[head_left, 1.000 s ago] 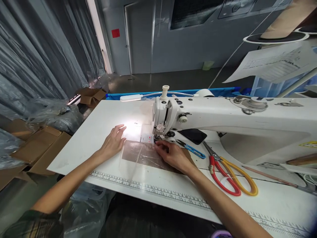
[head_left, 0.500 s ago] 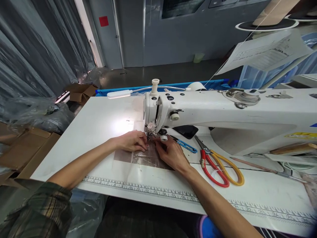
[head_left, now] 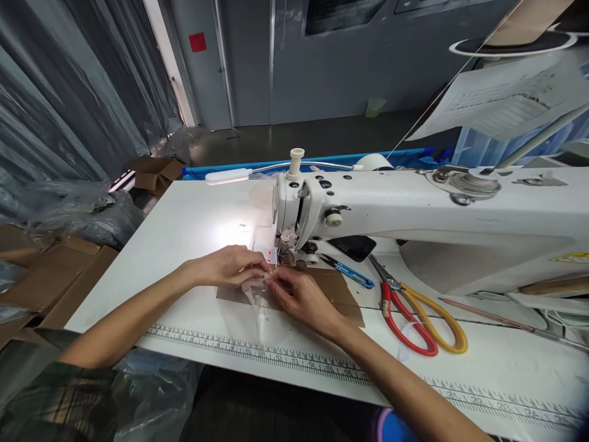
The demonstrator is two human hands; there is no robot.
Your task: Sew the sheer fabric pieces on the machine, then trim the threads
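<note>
A thin, see-through fabric point(head_left: 260, 301) is bunched between my two hands, and its loose end hangs down toward the ruler strip. My left hand point(head_left: 232, 265) pinches it from the left, fingers curled. From the right, my right hand point(head_left: 301, 298) has thumb and fingertips closed on the same fabric. Both sets of fingertips nearly meet, just in front and left of the presser foot point(head_left: 286, 255) of the white sewing machine point(head_left: 377, 199). A flat brown sheet point(head_left: 340, 293) lies on the table beneath the hands.
Blue thread snips point(head_left: 352, 273) and scissors with red and yellow handles point(head_left: 416, 316) lie right of my right hand. A printed ruler point(head_left: 294, 362) runs along the table's front edge. Cardboard boxes point(head_left: 64, 276) stand left of the table. A thread spool point(head_left: 515, 31) is at upper right.
Both hands have drawn back from the needle area, my right hand moving left and closer to my left. The fabric, flat before, is now gathered up, exposing more of the brown sheet.
</note>
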